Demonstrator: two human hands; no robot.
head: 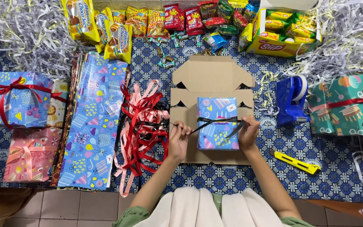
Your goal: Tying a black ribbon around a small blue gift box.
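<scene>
Both grips pinched shut: left hand (178, 136) and right hand (248, 132) pulling black ribbon (215, 120) ends across blue gift box (217, 122); best kept taut, centred.

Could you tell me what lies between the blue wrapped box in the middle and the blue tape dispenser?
In the head view, between the box and the tape dispenser lie the cardboard's right edge, patterned cloth and a few paper shreds.
</scene>
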